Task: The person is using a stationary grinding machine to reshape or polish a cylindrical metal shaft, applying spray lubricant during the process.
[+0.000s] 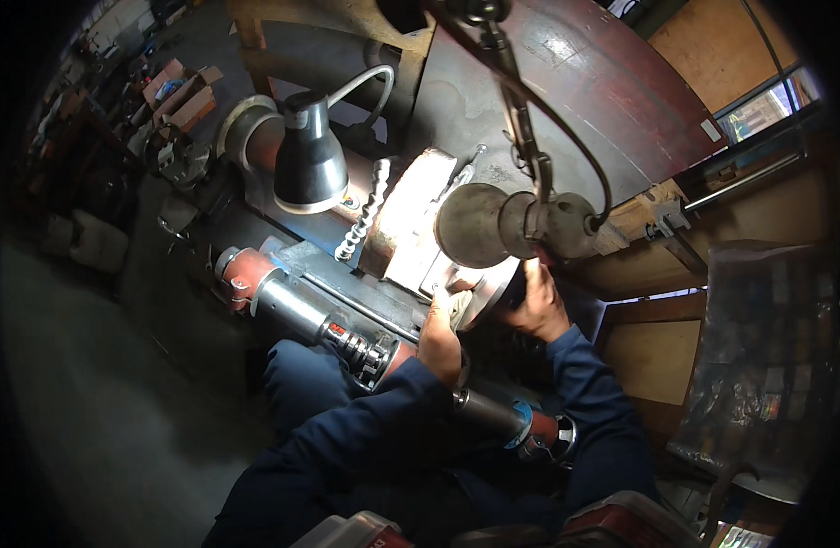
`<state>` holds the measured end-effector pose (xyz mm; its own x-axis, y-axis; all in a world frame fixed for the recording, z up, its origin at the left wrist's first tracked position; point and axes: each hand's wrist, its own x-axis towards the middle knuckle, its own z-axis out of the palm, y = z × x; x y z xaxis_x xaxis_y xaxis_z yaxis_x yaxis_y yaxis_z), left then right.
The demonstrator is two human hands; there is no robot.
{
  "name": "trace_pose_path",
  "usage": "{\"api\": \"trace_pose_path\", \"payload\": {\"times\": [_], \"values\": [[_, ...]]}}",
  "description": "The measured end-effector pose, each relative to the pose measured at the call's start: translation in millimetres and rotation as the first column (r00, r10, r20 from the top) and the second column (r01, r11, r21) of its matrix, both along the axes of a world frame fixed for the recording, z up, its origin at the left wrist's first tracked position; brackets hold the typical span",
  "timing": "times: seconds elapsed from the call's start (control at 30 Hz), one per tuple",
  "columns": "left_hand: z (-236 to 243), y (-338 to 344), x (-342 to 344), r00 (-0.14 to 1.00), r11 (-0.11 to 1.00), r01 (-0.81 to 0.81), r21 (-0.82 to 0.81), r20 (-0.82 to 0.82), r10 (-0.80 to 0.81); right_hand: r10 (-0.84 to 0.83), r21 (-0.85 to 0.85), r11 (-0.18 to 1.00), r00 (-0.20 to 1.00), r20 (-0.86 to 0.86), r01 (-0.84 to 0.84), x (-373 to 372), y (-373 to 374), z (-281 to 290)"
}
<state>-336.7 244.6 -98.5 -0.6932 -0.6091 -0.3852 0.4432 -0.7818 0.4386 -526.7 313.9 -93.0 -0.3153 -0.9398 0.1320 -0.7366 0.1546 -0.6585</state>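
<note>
I was in a metalworking shop, seated close at a heavy machine. Two dark work lamps (309,160) on bendable arms shone on a bright steel block (411,219), and a big twist drill bit (365,212) leaned beside it. A long steel shaft (347,333) with red collars ran across my lap. Cardboard boxes (178,91) and metal scrap lay along the grey concrete floor (91,411), under bare plywood walls (703,46).
</note>
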Motion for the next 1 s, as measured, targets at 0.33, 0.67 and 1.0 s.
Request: {"api": "trace_pose_path", "payload": {"times": [0.33, 0.67, 1.0], "values": [[11, 9, 5, 0.997, 0.982, -0.072, -0.176, 0.027, 0.078, -0.054, 0.101, 0.995, 0.900, 0.432, 0.012, 17, 3, -2], [101, 40, 59, 0.989, 0.758, -0.063, -0.649, -0.143, -0.040, -0.051, -0.087, 0.993, 0.950, 0.308, 0.081, 105, 56, 124], [57, -29, 9, 0.750, -0.086, 0.612, -0.786, 0.543, 0.378, -0.029, 0.040, 0.998, 0.883, -0.469, 0.054, 45, -3, 55]]}}
